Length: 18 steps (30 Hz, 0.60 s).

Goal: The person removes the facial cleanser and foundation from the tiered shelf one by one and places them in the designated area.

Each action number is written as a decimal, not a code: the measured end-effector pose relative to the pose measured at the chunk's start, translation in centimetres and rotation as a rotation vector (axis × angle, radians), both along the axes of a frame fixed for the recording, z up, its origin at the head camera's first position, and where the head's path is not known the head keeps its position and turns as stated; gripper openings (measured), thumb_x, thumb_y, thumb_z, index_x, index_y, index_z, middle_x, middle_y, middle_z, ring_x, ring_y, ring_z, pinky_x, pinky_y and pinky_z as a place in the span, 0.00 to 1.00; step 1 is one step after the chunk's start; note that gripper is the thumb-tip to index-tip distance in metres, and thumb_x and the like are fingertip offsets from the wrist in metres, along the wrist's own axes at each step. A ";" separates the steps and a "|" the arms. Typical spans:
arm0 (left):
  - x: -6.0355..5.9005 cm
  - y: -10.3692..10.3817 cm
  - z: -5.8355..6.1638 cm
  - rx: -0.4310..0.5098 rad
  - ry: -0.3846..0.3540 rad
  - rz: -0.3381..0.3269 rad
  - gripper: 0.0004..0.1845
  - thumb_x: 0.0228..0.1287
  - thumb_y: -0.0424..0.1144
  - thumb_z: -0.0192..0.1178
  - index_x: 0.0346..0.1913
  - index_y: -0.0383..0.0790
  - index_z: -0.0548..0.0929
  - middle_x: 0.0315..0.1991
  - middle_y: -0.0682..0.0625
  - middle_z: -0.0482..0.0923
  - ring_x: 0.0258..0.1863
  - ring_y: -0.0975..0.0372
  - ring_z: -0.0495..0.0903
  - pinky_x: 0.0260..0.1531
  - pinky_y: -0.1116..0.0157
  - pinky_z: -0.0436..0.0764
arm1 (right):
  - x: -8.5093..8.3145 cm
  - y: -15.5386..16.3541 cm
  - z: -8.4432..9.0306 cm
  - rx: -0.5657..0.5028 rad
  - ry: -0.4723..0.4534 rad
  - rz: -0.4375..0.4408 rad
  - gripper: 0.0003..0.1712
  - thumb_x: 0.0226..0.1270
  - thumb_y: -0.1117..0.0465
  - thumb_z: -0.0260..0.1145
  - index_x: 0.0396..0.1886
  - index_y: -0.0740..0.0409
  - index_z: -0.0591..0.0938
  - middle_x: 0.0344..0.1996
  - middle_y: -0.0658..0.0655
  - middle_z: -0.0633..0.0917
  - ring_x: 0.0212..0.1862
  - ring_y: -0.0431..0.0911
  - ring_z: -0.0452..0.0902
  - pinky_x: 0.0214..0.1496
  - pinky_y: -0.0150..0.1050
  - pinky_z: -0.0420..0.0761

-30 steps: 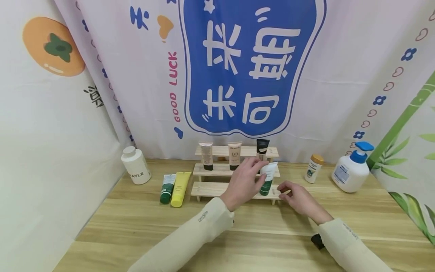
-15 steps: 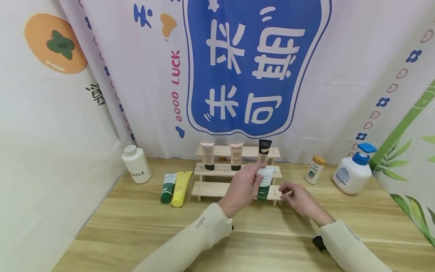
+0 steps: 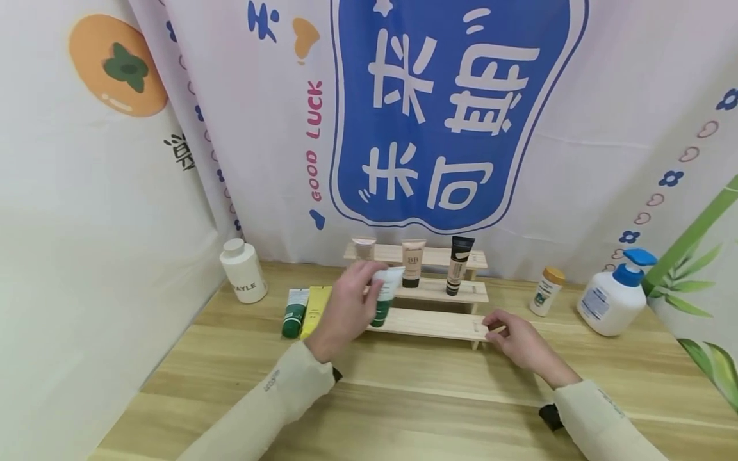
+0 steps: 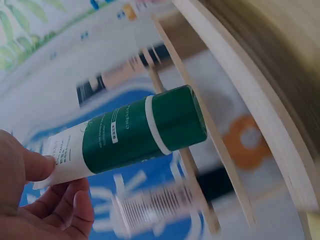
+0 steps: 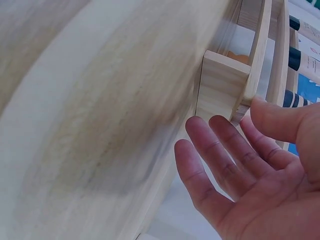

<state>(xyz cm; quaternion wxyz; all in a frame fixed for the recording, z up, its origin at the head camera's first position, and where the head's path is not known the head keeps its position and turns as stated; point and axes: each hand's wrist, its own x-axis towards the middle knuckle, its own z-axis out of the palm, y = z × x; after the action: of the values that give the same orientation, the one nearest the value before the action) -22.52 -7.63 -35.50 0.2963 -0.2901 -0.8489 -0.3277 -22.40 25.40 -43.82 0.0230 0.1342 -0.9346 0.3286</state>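
My left hand (image 3: 364, 288) pinches a white tube with a green cap (image 3: 383, 298) by its flat end, cap down, just above the left part of the lowest step of a three-step wooden rack (image 3: 438, 323). The left wrist view shows the same tube (image 4: 140, 132) between thumb and fingers (image 4: 37, 167), beside the rack's slats. My right hand (image 3: 494, 325) rests at the right end of the lowest step, its fingers (image 5: 225, 145) loose and the thumb against the rack's end piece (image 5: 220, 85). It holds nothing.
A BB tube (image 3: 413, 262) and a black-topped tube (image 3: 458, 272) stand on the rack; a beige tube (image 3: 363, 246) is partly hidden. A green tube (image 3: 295, 312) and a yellow tube (image 3: 314, 306) lie to the left. A white bottle (image 3: 243, 278), small yellow-capped bottle (image 3: 548, 291) and pump bottle (image 3: 614, 301) stand around.
My left hand has carried the green-capped tube from the rack's right part over to its left part. The right hand stays at the rack's right end.
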 end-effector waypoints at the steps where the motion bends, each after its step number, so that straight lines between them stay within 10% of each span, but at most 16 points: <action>1: -0.2 -0.8 0.1 0.003 0.010 0.015 0.14 0.63 0.28 0.59 0.51 0.40 0.78 0.45 0.48 0.77 0.36 0.63 0.74 0.35 0.69 0.78 | 0.0 0.0 0.0 -0.004 -0.002 -0.001 0.11 0.61 0.71 0.65 0.44 0.62 0.78 0.40 0.58 0.82 0.35 0.46 0.78 0.37 0.41 0.79; 8: -1.7 -7.1 0.4 0.033 0.037 0.117 0.14 0.61 0.24 0.58 0.50 0.33 0.78 0.39 0.43 0.77 0.33 0.58 0.74 0.32 0.62 0.78 | 0.1 0.1 -0.1 -0.008 -0.008 -0.008 0.11 0.61 0.70 0.65 0.44 0.63 0.78 0.39 0.57 0.82 0.35 0.45 0.78 0.36 0.41 0.78; 18: -4.0 -14.9 -1.0 -0.067 -0.120 0.351 0.14 0.63 0.24 0.55 0.51 0.34 0.77 0.47 0.36 0.77 0.46 0.45 0.74 0.46 0.48 0.73 | 0.0 0.1 -0.2 -0.007 0.005 0.000 0.12 0.61 0.71 0.65 0.45 0.64 0.78 0.39 0.57 0.82 0.35 0.45 0.78 0.36 0.40 0.78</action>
<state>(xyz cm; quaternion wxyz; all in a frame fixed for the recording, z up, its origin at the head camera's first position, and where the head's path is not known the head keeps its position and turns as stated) -26.55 -22.56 -36.47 0.2879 -0.1271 -0.9131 -0.2594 -22.45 25.47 -43.99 0.0257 0.1348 -0.9334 0.3315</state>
